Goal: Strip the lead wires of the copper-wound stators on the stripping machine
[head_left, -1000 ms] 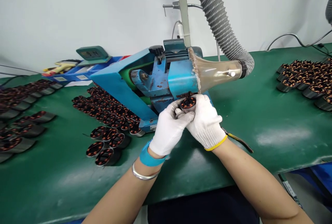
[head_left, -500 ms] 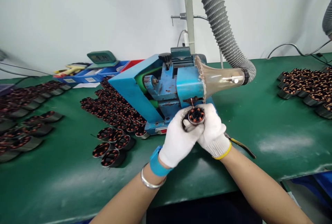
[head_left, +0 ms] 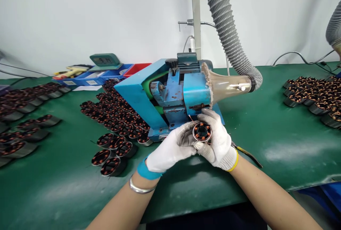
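Just in front of the blue belt machine (head_left: 174, 93) is a round motor stator (head_left: 202, 132) with a metal rim, black inner teeth and copper windings. Its open face is turned up toward me. My right hand (head_left: 217, 139), in a white glove with a yellow cuff, grips it from the right, thumb below and fingers behind. From the left, the gloved fingers of my left hand (head_left: 173, 146) close on its side; their tips are partly hidden. A thin copper wire (head_left: 190, 118) sticks up beside the stator.
Stators stand in a dense group (head_left: 117, 112) left of the machine, with more at far left and a pile (head_left: 314, 96) at right. Pliers (head_left: 247, 155) lie by my right wrist. A grey hose (head_left: 226, 23) joins the machine's funnel (head_left: 229, 87). Blue bins (head_left: 93, 78) stand behind.
The stator has come down, away from the machine and toward me, its face now more fully visible. My left hand has shifted left and loosened around it.
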